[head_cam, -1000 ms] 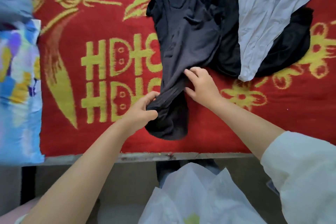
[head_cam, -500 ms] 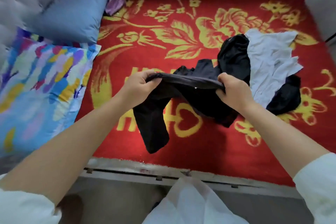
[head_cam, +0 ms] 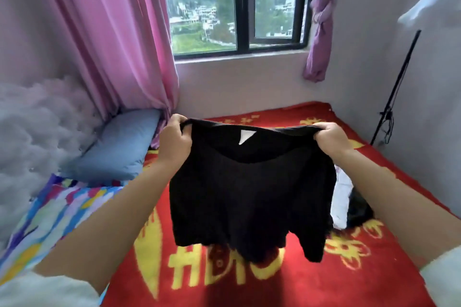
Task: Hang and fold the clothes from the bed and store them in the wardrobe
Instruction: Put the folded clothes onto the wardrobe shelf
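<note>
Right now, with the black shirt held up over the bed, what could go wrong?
The left hand and right hand grip only bunched shoulder fabric of the black T-shirt, so it may fold unevenly. Its hanging hem could also snag the white and black garments left on the red patterned blanket.

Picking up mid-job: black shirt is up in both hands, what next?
Probably lower the black shirt flat onto the red blanket to fold: left hand and right hand grip its shoulders, it hangs spread, no hanger in view.
</note>
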Demonstrator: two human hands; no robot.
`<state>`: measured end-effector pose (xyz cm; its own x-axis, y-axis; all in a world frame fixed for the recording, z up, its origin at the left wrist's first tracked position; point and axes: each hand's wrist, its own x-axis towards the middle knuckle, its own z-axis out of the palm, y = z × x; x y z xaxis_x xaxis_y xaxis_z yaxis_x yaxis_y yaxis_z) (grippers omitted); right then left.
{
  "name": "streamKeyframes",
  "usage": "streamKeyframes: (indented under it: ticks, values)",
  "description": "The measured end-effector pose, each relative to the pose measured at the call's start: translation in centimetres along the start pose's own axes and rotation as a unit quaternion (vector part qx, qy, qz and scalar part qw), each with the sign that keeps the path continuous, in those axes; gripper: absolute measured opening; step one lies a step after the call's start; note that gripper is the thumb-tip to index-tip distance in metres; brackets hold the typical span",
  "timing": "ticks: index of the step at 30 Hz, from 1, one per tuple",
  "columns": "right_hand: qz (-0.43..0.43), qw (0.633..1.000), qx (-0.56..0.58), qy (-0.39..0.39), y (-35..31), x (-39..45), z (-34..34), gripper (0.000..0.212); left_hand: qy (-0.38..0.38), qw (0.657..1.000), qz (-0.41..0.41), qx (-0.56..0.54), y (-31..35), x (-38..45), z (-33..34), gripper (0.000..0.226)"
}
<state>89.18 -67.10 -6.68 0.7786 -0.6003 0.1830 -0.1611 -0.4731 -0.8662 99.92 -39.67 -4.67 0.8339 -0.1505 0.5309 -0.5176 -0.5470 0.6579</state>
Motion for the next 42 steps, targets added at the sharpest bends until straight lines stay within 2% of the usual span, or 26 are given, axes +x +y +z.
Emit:
streamKeyframes:
  ticks: [2, 4, 7, 10, 12, 13, 15, 16, 18, 19, 20, 22, 23, 25, 27, 29, 31, 32, 34, 35, 37, 39, 41, 42]
  values:
    - [-0.021, 0.997, 0.057, 0.047, -2.3, 0.2, -1.4, 0.026, -0.025, 0.996, 0.075, 0.028, 1.1, 0.6, -1.4, 0.015]
    - [-0.064, 0.995, 0.042, 0.057, -4.1, 0.4, -2.4, 0.022, -0.041, 0.992, 0.103, 0.068, 2.0, 1.3, -2.7, 0.011]
    - [-0.116, 0.993, -0.030, 0.013, -7.4, 0.9, -4.5, 0.019, -0.050, 0.979, 0.112, 0.162, 4.3, 3.4, -5.1, 0.010]
    - [-0.130, 0.988, -0.085, -0.022, -9.8, 1.3, -5.7, 0.019, -0.150, 0.923, 0.150, 0.322, 5.6, 5.7, -7.1, 0.010]
    - [-0.131, 0.984, -0.112, -0.044, -10.6, 1.6, -6.4, 0.017, -0.237, 0.897, 0.183, 0.326, 5.7, 7.1, -8.0, 0.004]
    - [-0.132, 0.983, -0.108, -0.069, -11.0, 1.6, -7.0, 0.017, -0.275, 0.899, 0.191, 0.282, 5.8, 7.8, -8.4, 0.007]
    - [-0.125, 0.979, -0.065, -0.150, -11.9, 1.0, -8.3, 0.016, -0.372, 0.913, 0.135, 0.097, 5.8, 8.4, -9.3, 0.013]
    - [-0.114, 0.975, -0.035, -0.187, -12.1, 0.5, -8.9, 0.014, -0.433, 0.896, 0.095, -0.012, 5.7, 8.4, -9.7, 0.018]
    - [-0.094, 0.967, 0.048, -0.234, -12.6, -0.2, -10.0, 0.021, -0.537, 0.821, 0.029, -0.194, 5.5, 8.4, -10.1, 0.028]
    - [-0.081, 0.961, 0.104, -0.242, -12.6, -0.4, -10.3, 0.024, -0.561, 0.787, 0.017, -0.257, 5.4, 8.2, -9.9, 0.030]
    - [-0.069, 0.955, 0.162, -0.241, -12.6, -0.5, -10.5, 0.025, -0.558, 0.770, 0.007, -0.308, 5.3, 8.1, -9.5, 0.034]
    - [-0.053, 0.937, 0.248, -0.238, -12.5, -0.6, -10.4, 0.022, -0.504, 0.764, -0.041, -0.400, 5.7, 7.5, -8.5, 0.046]
    - [-0.051, 0.931, 0.274, -0.236, -12.4, -0.6, -10.1, 0.021, -0.465, 0.773, -0.061, -0.428, 6.2, 7.2, -8.0, 0.042]
    - [-0.048, 0.927, 0.298, -0.225, -12.1, -0.6, -9.7, 0.022, -0.392, 0.799, -0.099, -0.445, 7.2, 6.9, -7.0, 0.020]
    - [-0.028, 0.927, 0.308, -0.214, -11.9, -0.5, -9.5, 0.009, -0.351, 0.831, -0.128, -0.412, 7.6, 6.9, -6.7, 0.029]
    - [-0.023, 0.932, 0.295, -0.209, -11.1, 0.0, -9.8, 0.031, -0.363, 0.852, -0.086, -0.367, 7.0, 7.2, -6.8, 0.044]
    - [-0.068, 0.954, 0.196, -0.215, -10.6, 0.1, -10.0, 0.028, -0.409, 0.877, -0.006, -0.252, 6.1, 7.7, -7.4, 0.073]
    - [-0.104, 0.963, 0.104, -0.224, -10.3, 0.1, -10.1, 0.027, -0.430, 0.886, 0.026, -0.175, 5.8, 7.8, -7.7, 0.085]
    - [-0.142, 0.954, -0.062, -0.257, -10.3, -0.2, -10.2, 0.032, -0.456, 0.889, 0.037, -0.012, 5.6, 8.3, -8.3, 0.106]
    - [-0.139, 0.946, -0.117, -0.270, -10.2, -0.5, -9.9, 0.034, -0.473, 0.878, 0.040, 0.056, 5.3, 8.4, -8.4, 0.099]
    - [-0.150, 0.910, -0.253, -0.291, -10.4, -0.7, -9.1, 0.039, -0.473, 0.852, 0.095, 0.206, 5.2, 8.5, -8.4, 0.060]
    - [-0.190, 0.837, -0.441, -0.263, -10.3, -0.6, -7.5, 0.031, -0.389, 0.843, 0.169, 0.332, 5.2, 8.2, -8.3, 0.023]
    - [-0.238, 0.775, -0.561, -0.168, -10.6, -0.3, -6.0, 0.022, -0.276, 0.866, 0.188, 0.372, 5.5, 7.6, -8.4, 0.018]
    - [-0.257, 0.770, -0.572, -0.112, -10.7, -0.3, -5.4, 0.019, -0.212, 0.878, 0.190, 0.384, 5.5, 7.2, -8.5, 0.017]
